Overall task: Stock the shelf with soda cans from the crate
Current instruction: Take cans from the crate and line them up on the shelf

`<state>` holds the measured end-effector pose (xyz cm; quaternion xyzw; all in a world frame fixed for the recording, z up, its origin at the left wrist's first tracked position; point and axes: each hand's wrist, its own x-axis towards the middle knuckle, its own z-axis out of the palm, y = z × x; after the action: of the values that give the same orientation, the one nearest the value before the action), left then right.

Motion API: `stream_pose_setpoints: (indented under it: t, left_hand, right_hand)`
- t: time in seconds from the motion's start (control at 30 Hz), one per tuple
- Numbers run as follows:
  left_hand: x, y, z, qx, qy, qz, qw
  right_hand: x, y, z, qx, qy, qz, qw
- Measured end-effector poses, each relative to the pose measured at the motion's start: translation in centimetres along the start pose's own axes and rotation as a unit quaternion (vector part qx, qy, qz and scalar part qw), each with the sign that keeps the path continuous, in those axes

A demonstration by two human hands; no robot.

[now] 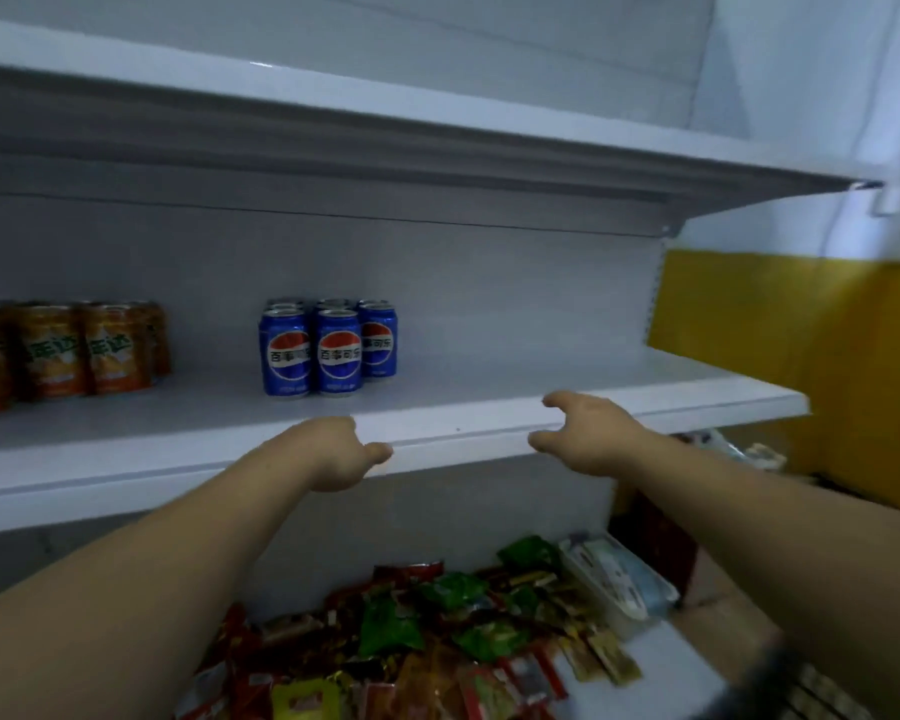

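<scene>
My left hand and right hand, both empty, fingers loosely curled, at shelf front edge. Blue cans stand at 11 o'clock; orange cans at 9.

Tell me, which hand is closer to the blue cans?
Left. The left hand is at the shelf edge just below the blue cans; the right hand is farther off to their right. Both are empty.

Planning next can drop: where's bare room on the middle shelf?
Bare right of the blue cans to the shelf end, and between them and the orange cans. Front strip bare too. Left end crowded. Both hands empty.
</scene>
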<state>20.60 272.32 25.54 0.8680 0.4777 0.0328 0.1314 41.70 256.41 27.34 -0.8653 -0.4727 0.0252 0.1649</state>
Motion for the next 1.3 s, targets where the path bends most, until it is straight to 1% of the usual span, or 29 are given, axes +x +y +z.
stream_pose_setpoints:
  t: [0.1, 0.17, 0.23, 0.3, 0.4, 0.5, 0.63, 0.77, 0.93, 1.1, 1.13, 1.23, 1.3]
  left_hand:
    - [-4.1, 7.4, 1.6, -0.037, -0.034, 0.139, 0.989]
    - [-7.3, 12.3, 3.7, -0.05, -0.065, 0.222, 0.972]
    - [-10.1, 16.9, 6.2, -0.04, -0.095, 0.295, 0.95]
    - [-12.6, 21.2, 9.1, -0.027, -0.128, 0.344, 0.93]
    - [-15.1, 26.7, 13.7, -0.018, -0.179, 0.381, 0.907]
    - [-16.7, 31.5, 18.4, 0.0, -0.22, 0.401, 0.889]
    - [-17.3, 36.9, 25.2, 0.025, -0.281, 0.417, 0.864]
    - [-16.8, 40.7, 32.1, 0.032, -0.355, 0.426, 0.831]
    - [-13.7, 44.2, 40.9, 0.064, -0.413, 0.406, 0.813]
    - [-9.4, 47.4, 49.8, 0.077, -0.454, 0.374, 0.805]
    - [-8.5, 48.2, 52.5, 0.086, -0.471, 0.368, 0.797]
    - [-7.6, 49.7, 57.1, 0.101, -0.492, 0.364, 0.784]
    - [-6.9, 50.6, 60.9, 0.117, -0.505, 0.364, 0.774]
  right_hand:
    - [-5.2, 5.4, -2.8, -0.003, 0.012, 0.07, 0.997]
    - [-8.7, 9.2, -3.9, -0.014, 0.021, 0.11, 0.994]
    - [-11.9, 13.3, -4.7, -0.029, 0.026, 0.15, 0.988]
    - [-15.0, 17.4, -5.1, -0.033, 0.019, 0.197, 0.98]
    - [-19.3, 23.2, -5.1, -0.021, 0.015, 0.258, 0.966]
    - [-23.2, 29.1, -3.9, -0.01, -0.006, 0.322, 0.947]
    - [-27.5, 36.7, -1.1, 0.038, -0.026, 0.408, 0.912]
    - [-30.1, 43.8, 3.3, 0.077, -0.044, 0.466, 0.88]
    - [-29.7, 51.5, 10.0, 0.118, -0.102, 0.501, 0.851]
    - [-27.7, 58.2, 18.1, 0.143, -0.157, 0.507, 0.835]
    - [-27.1, 59.9, 20.3, 0.152, -0.168, 0.514, 0.828]
    - [-26.6, 62.2, 24.2, 0.178, -0.188, 0.533, 0.806]
    - [-25.9, 64.4, 27.7, 0.174, -0.214, 0.548, 0.789]
